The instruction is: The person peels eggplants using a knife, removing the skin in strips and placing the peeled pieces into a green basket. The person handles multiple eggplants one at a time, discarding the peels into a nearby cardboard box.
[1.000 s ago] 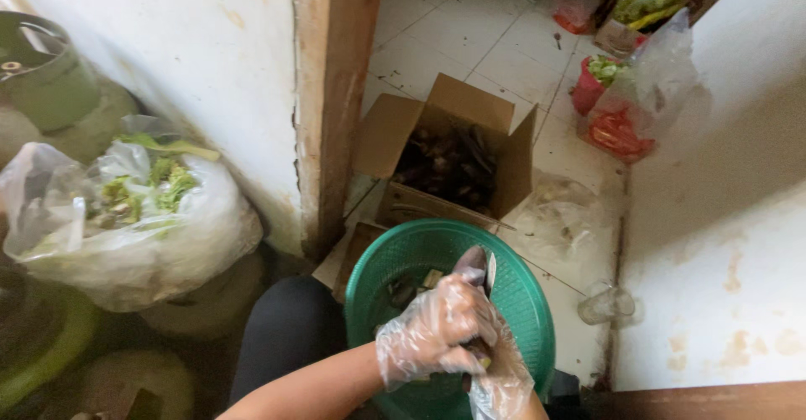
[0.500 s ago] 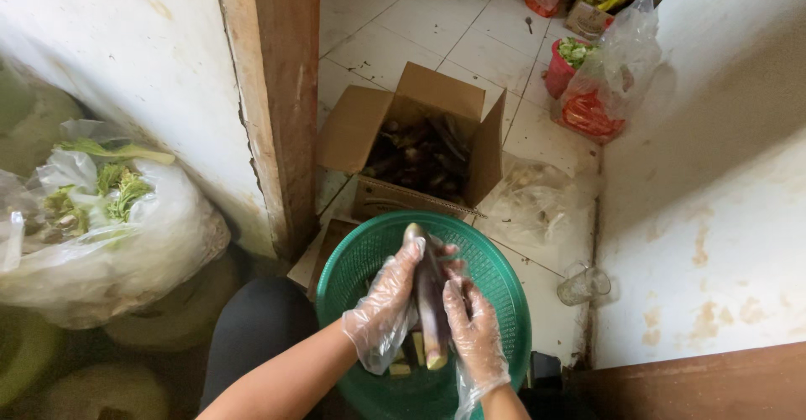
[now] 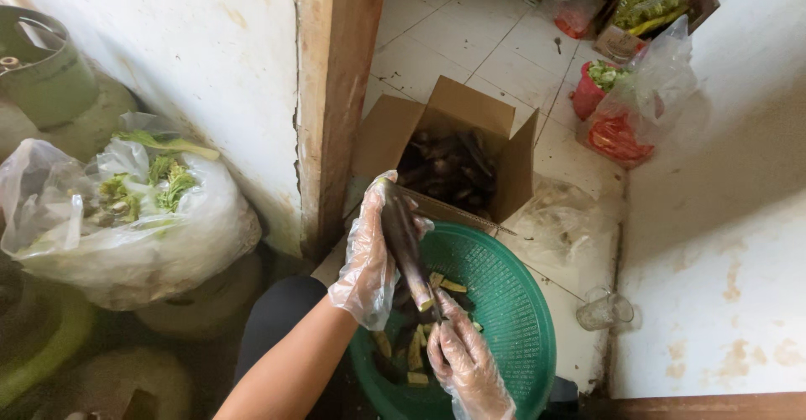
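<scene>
long dark purple eggplant (image 3: 404, 240) being gripped by gloved left hand (image 3: 369, 256), gloved right hand (image 3: 466, 361) closed at its cut end, round green plastic basket (image 3: 512, 302) underneath, open cardboard box (image 3: 453, 147) behind

Home kitchen floor: tiled floor (image 3: 437, 34), vegetable bags (image 3: 126, 210), gas cylinder (image 3: 42, 67), green colander (image 3: 504, 302).

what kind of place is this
Likely a home kitchen's back corner or food-prep area on a tiled floor: a green gas cylinder, plastic bags of leafy greens, a cardboard box of eggplants, and a green basket catching cut pieces.
</scene>
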Demonstrator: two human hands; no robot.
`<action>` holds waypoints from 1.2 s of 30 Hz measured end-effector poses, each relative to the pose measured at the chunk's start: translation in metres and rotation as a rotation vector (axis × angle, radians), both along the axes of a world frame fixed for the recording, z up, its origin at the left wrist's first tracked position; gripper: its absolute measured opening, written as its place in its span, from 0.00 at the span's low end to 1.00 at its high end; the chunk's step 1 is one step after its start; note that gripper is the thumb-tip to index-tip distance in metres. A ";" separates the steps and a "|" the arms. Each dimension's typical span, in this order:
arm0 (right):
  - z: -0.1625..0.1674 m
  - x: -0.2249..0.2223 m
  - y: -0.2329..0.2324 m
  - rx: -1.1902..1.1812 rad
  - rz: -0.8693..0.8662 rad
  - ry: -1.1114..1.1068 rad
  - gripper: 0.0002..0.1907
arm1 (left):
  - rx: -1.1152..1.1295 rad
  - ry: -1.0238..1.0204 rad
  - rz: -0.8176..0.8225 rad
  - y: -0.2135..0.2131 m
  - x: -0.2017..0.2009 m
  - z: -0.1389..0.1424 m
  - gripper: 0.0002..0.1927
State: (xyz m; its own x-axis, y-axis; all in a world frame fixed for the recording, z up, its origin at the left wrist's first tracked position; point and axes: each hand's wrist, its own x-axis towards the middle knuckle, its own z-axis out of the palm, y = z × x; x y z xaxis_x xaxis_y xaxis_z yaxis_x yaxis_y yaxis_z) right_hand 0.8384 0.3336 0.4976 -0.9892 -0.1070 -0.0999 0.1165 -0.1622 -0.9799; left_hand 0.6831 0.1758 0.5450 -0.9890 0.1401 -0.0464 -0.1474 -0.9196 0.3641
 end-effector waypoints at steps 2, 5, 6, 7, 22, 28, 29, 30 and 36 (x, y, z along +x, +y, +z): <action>-0.004 -0.002 0.000 -0.027 -0.001 -0.003 0.30 | -0.002 -0.002 0.013 0.002 -0.003 -0.001 0.25; -0.008 -0.007 0.002 -0.058 -0.023 -0.026 0.30 | -0.031 -0.009 0.028 0.006 -0.007 -0.003 0.25; -0.009 -0.008 0.003 -0.045 -0.033 -0.021 0.30 | -0.017 -0.036 0.018 0.007 -0.009 -0.003 0.24; -0.011 -0.009 0.004 -0.032 -0.043 -0.016 0.29 | -0.003 -0.063 0.007 0.008 -0.010 -0.003 0.24; -0.022 -0.018 0.003 0.025 -0.155 -0.073 0.27 | -0.116 0.164 0.070 0.010 -0.012 -0.006 0.25; -0.024 -0.017 0.001 0.020 -0.202 -0.048 0.24 | -0.163 0.030 0.029 0.010 -0.005 0.002 0.25; -0.025 -0.016 0.001 0.015 -0.203 -0.044 0.24 | -0.159 0.027 0.026 0.011 -0.004 0.004 0.25; -0.026 -0.015 0.002 0.011 -0.202 -0.040 0.24 | -0.154 0.022 0.024 0.011 -0.003 0.006 0.24; -0.041 -0.016 0.008 0.015 -0.223 0.025 0.22 | -0.181 0.051 -0.038 0.015 0.013 0.010 0.24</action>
State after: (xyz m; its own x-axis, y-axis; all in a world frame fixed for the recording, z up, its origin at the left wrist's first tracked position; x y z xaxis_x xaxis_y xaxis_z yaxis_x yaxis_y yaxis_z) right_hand 0.8227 0.3419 0.4562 -0.9905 0.1156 -0.0751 0.0552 -0.1664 -0.9845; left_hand 0.6964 0.1907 0.5548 -0.9849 0.1713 -0.0237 -0.1576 -0.8326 0.5310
